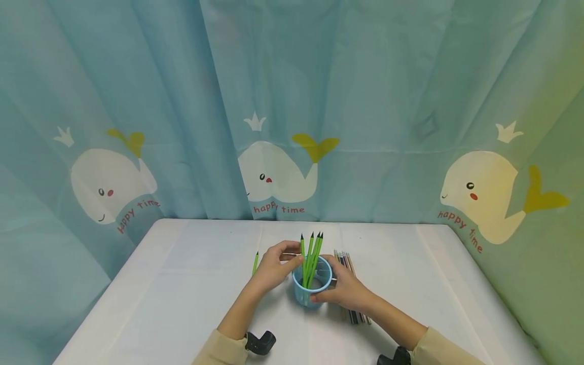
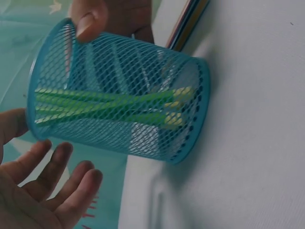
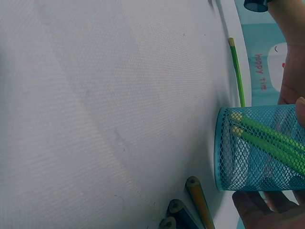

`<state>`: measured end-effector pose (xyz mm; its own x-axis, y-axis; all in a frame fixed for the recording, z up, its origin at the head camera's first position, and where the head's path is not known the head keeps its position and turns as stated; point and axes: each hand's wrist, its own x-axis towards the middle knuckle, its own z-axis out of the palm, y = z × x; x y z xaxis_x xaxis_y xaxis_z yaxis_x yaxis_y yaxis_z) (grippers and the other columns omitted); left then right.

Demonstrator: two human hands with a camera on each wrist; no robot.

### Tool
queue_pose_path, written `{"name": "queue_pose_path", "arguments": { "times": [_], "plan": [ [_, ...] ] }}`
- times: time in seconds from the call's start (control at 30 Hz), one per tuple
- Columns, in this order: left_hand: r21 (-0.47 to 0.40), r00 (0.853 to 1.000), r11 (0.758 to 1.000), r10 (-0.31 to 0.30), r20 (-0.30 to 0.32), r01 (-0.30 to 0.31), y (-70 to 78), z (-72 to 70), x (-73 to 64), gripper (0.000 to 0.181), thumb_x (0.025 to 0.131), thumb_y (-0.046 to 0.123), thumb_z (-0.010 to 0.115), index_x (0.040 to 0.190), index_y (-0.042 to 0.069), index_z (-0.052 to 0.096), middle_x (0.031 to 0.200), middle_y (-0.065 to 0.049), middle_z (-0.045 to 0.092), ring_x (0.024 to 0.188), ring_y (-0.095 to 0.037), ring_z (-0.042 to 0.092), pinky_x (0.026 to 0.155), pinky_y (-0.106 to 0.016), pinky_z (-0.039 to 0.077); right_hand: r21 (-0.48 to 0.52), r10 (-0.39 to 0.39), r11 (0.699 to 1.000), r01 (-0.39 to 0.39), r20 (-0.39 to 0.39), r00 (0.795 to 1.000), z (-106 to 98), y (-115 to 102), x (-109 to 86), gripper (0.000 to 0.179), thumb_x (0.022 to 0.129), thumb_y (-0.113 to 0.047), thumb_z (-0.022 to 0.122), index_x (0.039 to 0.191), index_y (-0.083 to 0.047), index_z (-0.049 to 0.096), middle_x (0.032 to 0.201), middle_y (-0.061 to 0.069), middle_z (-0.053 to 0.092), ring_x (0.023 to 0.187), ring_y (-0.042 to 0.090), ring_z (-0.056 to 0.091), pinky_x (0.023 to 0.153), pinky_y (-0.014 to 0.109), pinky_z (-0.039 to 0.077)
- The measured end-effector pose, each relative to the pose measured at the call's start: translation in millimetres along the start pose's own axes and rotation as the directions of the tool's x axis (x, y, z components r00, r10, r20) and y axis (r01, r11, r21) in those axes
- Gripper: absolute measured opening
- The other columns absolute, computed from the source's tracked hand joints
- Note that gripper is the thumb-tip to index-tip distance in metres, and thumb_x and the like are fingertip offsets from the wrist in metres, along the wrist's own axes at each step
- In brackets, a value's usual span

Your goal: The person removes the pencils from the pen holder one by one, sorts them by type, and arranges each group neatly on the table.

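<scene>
A light blue mesh pencil cup [image 1: 303,296] stands upright at the middle of the white table, slightly tilted if at all. Inside it several green pencils [image 1: 312,261] lean together, dark tips upward. My right hand [image 1: 349,293] grips the cup from the right, thumb on the near side and fingers behind. At the cup's left rim is my left hand [image 1: 272,266], its thumb close to the rim and its fingers loosely spread, holding nothing. In the left wrist view the pencils' pale lower ends [image 2: 178,98] show through the mesh.
One green pencil [image 1: 255,263] lies on the table left of the cup, partly behind the left hand. To the right, a row of dark and brown pencils [image 1: 355,317] lies partly beneath the right hand. A whale-print curtain [image 1: 383,187] hangs behind the table [image 1: 182,304].
</scene>
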<state>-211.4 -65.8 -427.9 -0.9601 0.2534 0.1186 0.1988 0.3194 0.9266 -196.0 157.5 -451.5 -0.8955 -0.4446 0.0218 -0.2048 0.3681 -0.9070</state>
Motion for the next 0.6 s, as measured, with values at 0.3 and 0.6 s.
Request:
{"name": "queue_pose_path", "arguments": {
  "times": [0.3,0.6],
  "plan": [
    [0.043,0.998,0.998,0.040,-0.051,-0.038,-3.1,4.5,1.1,0.014,0.095,0.022,0.068,0.102,0.010,0.066,0.107,-0.005,0.070,0.107,-0.030,0.068,0.083,-0.040,0.059,0.017,-0.021,1.000,0.020,0.022,1.000,-0.2,0.8,0.6,0.086,0.072,-0.020,0.090,0.144,-0.013,0.043,0.137,0.004,0.057,0.130,0.034,0.052,0.107,0.063,0.039],
    [0.042,0.997,0.998,0.041,-0.070,-0.038,0.6,-1.8,0.4,0.013,0.094,0.021,0.068,0.099,0.009,0.066,0.105,-0.006,0.070,0.102,-0.025,0.068,0.082,-0.038,0.058,0.037,-0.023,0.999,0.023,0.020,1.000,-0.4,1.7,0.0,0.085,0.071,-0.020,0.090,0.142,-0.014,0.043,0.136,0.005,0.057,0.130,0.035,0.052,0.107,0.062,0.040]
  ]
}}
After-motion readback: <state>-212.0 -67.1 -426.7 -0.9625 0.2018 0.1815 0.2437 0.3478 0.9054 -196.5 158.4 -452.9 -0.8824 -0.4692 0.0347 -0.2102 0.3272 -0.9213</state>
